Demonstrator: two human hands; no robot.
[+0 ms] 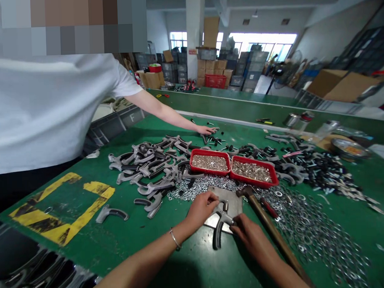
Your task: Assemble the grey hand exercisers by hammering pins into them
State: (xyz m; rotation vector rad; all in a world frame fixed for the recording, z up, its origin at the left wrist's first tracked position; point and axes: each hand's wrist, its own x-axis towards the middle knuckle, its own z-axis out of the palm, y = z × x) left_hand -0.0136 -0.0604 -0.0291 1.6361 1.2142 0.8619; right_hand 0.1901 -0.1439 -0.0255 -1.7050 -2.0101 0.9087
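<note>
My left hand (202, 208) pinches the top of a grey metal handle part (220, 227) that rests on a small steel plate (233, 203). The fingers of my right hand (247, 232) are closed on the same part at its bend. A hammer (267, 223) with a wooden handle lies just right of my right hand, its head beside the plate. Loose metal washers (308, 224) are spread around the plate and far to the right. Two red trays (233, 165) of small metal pieces stand just behind the plate.
A pile of grey handle parts (151, 166) lies at the left on the green table (135, 238). Black parts (325, 173) are heaped at the right. A person in a white shirt stands at the left, with a hand (206, 129) reaching onto the table. Yellow tape marks (60, 207) sit near the left edge.
</note>
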